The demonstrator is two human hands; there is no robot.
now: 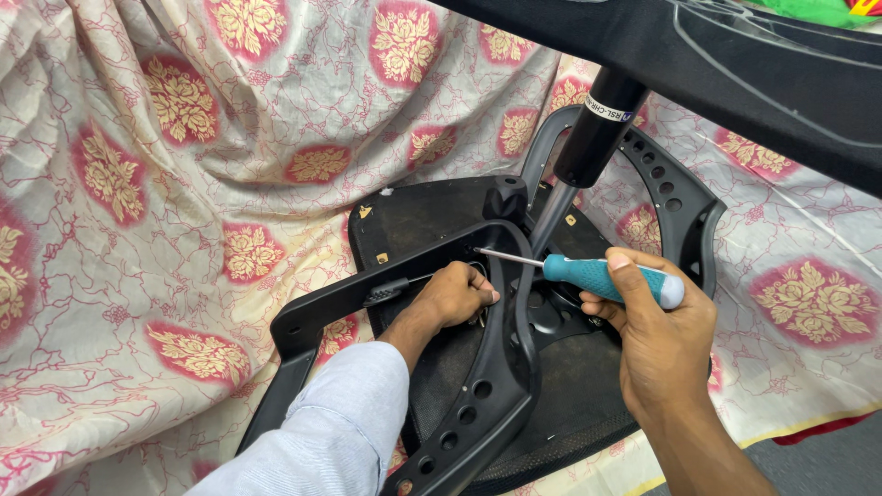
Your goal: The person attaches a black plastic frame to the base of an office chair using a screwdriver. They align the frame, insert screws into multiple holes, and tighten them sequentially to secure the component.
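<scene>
Black plastic makes up most of the scene: an office chair seat (432,216) lies upside down on a cream bedsheet (165,184) printed with red and gold flower medallions; two curved black armrests rise from the seat, the near armrest (501,367) with a row of round holes running along its lower part, the far armrest (675,197) likewise pierced with holes.

The right hand (657,335) is wrapped round a screwdriver (597,276) with a teal handle and a pale grey cap at its end; its fingers are clamped on the handle, the thumb lying along the top; the thin metal shaft points left, its tip touching the inner edge of the near armrest close to the top of its curve.

The left hand (455,296), in a light blue sleeve (335,418), reaches in under the near armrest; its fingers are curled together against the underside of the seat, and whether they hold anything small cannot be told.

A black gas cylinder (597,129) slants up from the seat's middle to a dark part of the chair at the top right; a small white rectangular label with dark print wraps its upper part (608,107); small yellowish flecks dot the seat's underside.
</scene>
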